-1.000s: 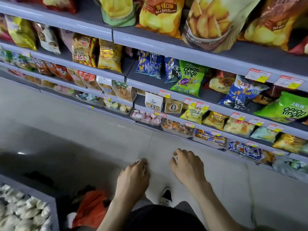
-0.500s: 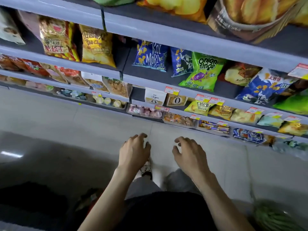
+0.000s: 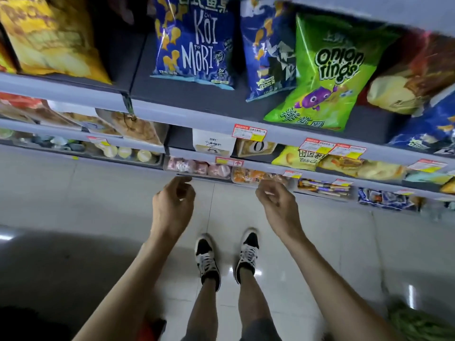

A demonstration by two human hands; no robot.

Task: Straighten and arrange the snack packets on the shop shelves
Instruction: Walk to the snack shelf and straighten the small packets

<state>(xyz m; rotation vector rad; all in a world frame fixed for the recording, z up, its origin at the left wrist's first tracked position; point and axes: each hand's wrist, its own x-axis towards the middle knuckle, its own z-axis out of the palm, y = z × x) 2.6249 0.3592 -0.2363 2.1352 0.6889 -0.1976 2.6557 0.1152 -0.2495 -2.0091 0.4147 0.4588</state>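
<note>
Left hand (image 3: 172,207) and right hand (image 3: 279,209) are being held out, fingers loosely curled, empty; onion rings packet (image 3: 327,75) best squared by both edges.

This is a shop aisle. Tiered grey metal shelves (image 3: 197,114) carry rows of printed foil snack packets, among them a blue "Koi Mori" bag (image 3: 194,43) and a green "Onion rings" bag (image 3: 327,77). Red-and-yellow paper price tags (image 3: 250,132) line the shelf edges above a glossy pale tiled floor (image 3: 98,193).
</note>
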